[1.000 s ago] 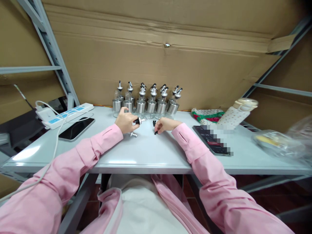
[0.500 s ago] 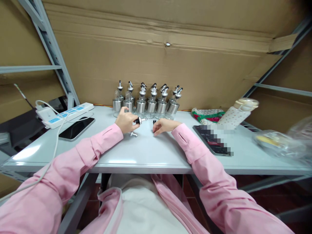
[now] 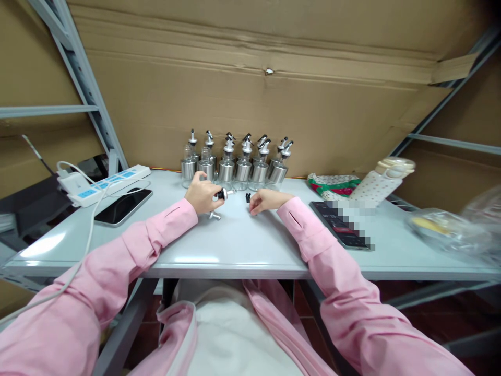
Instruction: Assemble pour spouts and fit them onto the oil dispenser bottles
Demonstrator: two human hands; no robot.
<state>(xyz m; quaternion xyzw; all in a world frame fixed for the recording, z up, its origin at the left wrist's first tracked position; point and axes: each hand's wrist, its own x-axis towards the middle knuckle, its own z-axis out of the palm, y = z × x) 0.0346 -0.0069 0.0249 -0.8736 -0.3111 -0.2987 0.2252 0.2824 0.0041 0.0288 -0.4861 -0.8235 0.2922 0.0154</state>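
My left hand (image 3: 202,195) is closed around a pour spout (image 3: 226,194), whose black stopper end sits in my fingers and whose silver tip points right. Below that hand, a second pour spout (image 3: 215,215) lies on the table, partly hidden by it. My right hand (image 3: 266,200) rests low over the table with thumb and fingers pinched together; anything between the fingertips is hidden. Just left of its fingers are small black caps (image 3: 248,198) on the tabletop. Behind both hands stand several glass bottles (image 3: 243,170) with steel bands, most topped with spouts; two front-left bottles (image 3: 205,166) have bare necks.
On the left lie a phone (image 3: 123,207) and a power strip (image 3: 113,184) with a white cable. To the right are a dark phone (image 3: 340,224), a dotted tumbler (image 3: 376,183), a patterned cloth (image 3: 332,184) and a plastic bag (image 3: 446,230). Cardboard (image 3: 274,115) backs the table.
My right hand has shifted slightly right, leaving the small black caps more exposed. My left hand and its pour spout have stayed in place.
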